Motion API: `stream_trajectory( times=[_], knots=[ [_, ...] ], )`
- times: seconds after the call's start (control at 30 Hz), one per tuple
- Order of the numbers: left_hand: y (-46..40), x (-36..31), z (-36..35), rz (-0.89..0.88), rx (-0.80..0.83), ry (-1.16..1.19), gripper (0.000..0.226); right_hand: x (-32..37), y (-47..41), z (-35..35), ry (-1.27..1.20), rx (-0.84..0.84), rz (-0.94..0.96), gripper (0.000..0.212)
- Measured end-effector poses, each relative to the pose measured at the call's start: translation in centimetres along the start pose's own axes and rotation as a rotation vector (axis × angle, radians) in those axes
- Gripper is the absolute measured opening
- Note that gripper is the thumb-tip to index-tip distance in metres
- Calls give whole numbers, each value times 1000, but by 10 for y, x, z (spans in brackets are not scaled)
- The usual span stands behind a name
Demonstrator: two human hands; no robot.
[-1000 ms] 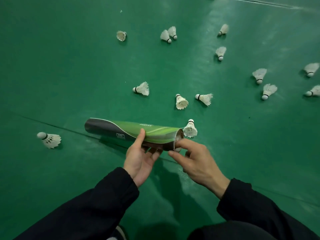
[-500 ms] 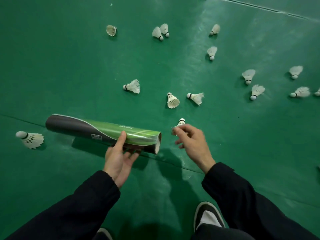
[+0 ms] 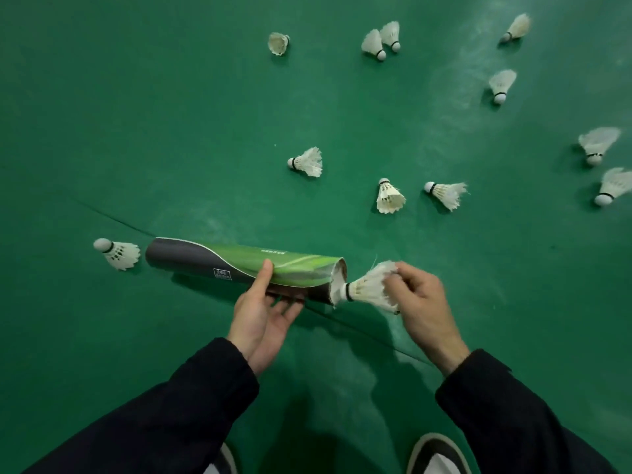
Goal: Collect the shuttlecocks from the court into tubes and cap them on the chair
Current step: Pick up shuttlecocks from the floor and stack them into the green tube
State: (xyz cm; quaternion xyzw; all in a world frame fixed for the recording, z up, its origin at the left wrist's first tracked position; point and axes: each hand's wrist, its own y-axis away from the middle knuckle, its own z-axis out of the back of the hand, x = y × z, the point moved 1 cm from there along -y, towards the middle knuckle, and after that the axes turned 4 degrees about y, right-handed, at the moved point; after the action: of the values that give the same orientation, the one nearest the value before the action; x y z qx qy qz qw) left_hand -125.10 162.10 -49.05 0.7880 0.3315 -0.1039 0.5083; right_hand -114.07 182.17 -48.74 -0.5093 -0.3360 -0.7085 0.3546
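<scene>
Your 2 shoes point(image 3: 436, 455) peek in at the bottom, and your dark sleeves point(image 3: 164, 415) reach up from there. Your left hand point(image 3: 261, 318) holds the tube point(image 3: 239, 265) from below, thumb on top and fingers curled under it. The tube lies sideways above the green floor point(image 3: 136, 114), with its open end facing right. Your right hand point(image 3: 422, 304) pinches the feather end of a shuttlecock point(image 3: 371, 285). Its round cork tip is just at the tube's open mouth. Another shuttlecock point(image 3: 118, 253) lies on the floor just past the tube's closed left end. Farther out, 3 shuttlecocks point(image 3: 390, 196) lie in the middle of the floor. Still farther, more shuttlecocks point(image 3: 379, 42) are spread along the top and right side.
</scene>
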Motion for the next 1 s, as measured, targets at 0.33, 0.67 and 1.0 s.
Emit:
stream_trajectory(
  times=[0.33, 0.67, 1.0],
  knots=[
    [-1, 5, -11, 48, 62, 28, 45, -6, 31, -29, 127, -289, 203, 30],
    [-4, 14, -24, -12, 126, -35, 70, 1, 5, -53, 58, 249, -36, 18],
    [-24, 10, -41, -39, 136, -82, 65, -4, -14, -47, -14, 237, -39, 25]
  ],
)
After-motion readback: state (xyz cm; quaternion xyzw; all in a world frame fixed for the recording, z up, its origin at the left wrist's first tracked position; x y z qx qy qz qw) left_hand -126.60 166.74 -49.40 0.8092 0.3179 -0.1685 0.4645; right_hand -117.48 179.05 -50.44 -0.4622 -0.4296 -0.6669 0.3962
